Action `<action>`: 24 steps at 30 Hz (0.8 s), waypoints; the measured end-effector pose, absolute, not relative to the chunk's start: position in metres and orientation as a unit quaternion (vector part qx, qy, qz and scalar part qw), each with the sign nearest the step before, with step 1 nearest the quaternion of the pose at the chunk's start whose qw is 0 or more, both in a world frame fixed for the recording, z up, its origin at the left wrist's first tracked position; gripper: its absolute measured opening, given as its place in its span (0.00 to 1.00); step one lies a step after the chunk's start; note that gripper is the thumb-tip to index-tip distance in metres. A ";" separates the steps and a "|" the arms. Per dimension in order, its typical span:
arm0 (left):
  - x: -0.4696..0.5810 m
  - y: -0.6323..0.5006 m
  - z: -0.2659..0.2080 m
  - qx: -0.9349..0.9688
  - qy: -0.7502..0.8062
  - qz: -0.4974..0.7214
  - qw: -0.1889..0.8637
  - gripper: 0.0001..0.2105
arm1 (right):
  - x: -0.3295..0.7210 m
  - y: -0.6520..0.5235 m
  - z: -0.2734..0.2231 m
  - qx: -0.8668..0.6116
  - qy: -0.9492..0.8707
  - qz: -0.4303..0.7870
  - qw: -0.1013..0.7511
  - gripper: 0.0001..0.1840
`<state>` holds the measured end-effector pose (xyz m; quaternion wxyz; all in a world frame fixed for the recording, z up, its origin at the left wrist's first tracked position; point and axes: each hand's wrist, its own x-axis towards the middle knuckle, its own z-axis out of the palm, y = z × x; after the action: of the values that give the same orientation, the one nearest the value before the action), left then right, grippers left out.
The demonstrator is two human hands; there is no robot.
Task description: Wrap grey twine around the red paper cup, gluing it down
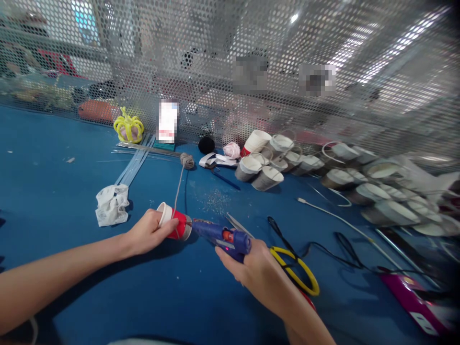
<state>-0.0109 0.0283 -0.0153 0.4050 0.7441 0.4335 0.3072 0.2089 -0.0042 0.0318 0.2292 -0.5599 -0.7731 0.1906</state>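
Note:
My left hand (153,232) is wrapped round a red and white paper cup (182,225), tipped on its side with its open rim to the left. Grey yarn (178,189) runs from the cup up to a small ball of grey yarn (187,161) on the table. In my right hand (247,268) is a blue hot glue gun (219,235), its nozzle at the base end of the cup. Whether the nozzle touches the cup I cannot tell. Behind the gun lie scissors with yellow handles (298,278), partly hidden by it.
Several yarn-wrapped cups (268,178) stand at the back right. A purple power strip (409,299) and black cord (345,251) lie at right. A crumpled white tissue (112,206), clear sticks (134,160) and a yellow crown (128,127) are at left, before a perforated metal screen (208,38).

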 end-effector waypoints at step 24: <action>-0.007 0.031 -0.020 0.650 0.449 0.334 0.514 0.20 | 0.202 -0.010 0.044 -0.582 -0.738 0.290 0.181 0.05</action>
<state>-0.0075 0.0307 -0.0201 0.5138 0.6501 0.4492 0.3340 0.2015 -0.0101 0.0436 0.1809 -0.5825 -0.7376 0.2896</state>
